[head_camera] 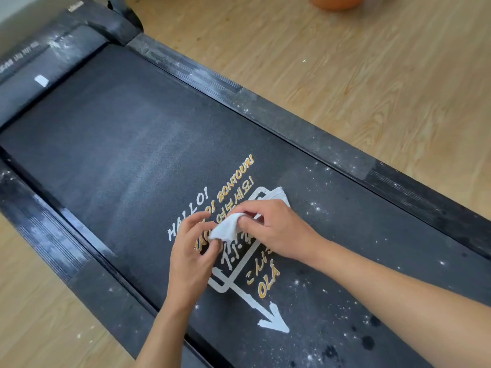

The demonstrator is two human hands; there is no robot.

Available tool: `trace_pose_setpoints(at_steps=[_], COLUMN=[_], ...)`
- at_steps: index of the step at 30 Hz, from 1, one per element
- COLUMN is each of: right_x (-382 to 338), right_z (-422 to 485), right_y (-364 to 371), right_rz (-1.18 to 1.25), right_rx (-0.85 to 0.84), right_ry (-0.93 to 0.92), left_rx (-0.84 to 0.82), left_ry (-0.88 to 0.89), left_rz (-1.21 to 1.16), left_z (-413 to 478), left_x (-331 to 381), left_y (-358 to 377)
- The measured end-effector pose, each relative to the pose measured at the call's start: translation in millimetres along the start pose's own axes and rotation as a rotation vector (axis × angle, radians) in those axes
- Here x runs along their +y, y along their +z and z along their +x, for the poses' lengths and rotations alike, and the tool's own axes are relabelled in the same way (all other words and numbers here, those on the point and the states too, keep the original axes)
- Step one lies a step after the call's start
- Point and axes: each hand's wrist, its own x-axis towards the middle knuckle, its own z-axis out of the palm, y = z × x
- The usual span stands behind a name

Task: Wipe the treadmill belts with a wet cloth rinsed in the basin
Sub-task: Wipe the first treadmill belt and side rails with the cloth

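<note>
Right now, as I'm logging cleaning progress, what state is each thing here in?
White cloth: bunched, held between both hands over the belt's printed greetings.
Left hand: pinching the cloth's near end.
Right hand: gripping the cloth's far part.
Treadmill belt: white specks and dark spots at the near end.
Side rail: dusty, speckled white.
Orange basin: mostly out of frame, contents hidden.

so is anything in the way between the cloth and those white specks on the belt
Nothing visible does. The left hand and right hand both hold the cloth over the lettering on the belt, and the white specks just to its right lie on open belt.
</note>
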Motion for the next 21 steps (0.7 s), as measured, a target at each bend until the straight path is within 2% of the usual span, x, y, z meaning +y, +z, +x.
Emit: trace_pose_setpoints(at_steps=[5,8,12,16,18,21], right_x=[-3,-11,-35,-41,-29,-2], right_z=[8,23,36,21,2,-33], right_y=[-18,-36,-63,-72,-65,-48], right_rz=[0.120,0.158,0.244,0.200,0.119,-0.016], right_rx=[0.175,0.252,0.279,0.244,0.195,0.068], right_ry=[0.065,0.081,0.017,-0.040,0.018,0.143], left_rx=[0.030,0.079,0.112,0.075,0.017,-0.177], left_ry=[-0.131,-0.084,0.051,0.172,0.153,0.061], left_rz=[-0.320,-0.412,-0.320,-0.144,-0.043,-0.028], left_z=[25,47,72,62,46,20], left_x=[24,45,73,89,79,50], left_y=[-8,-15,-26,-38,-36,-23])
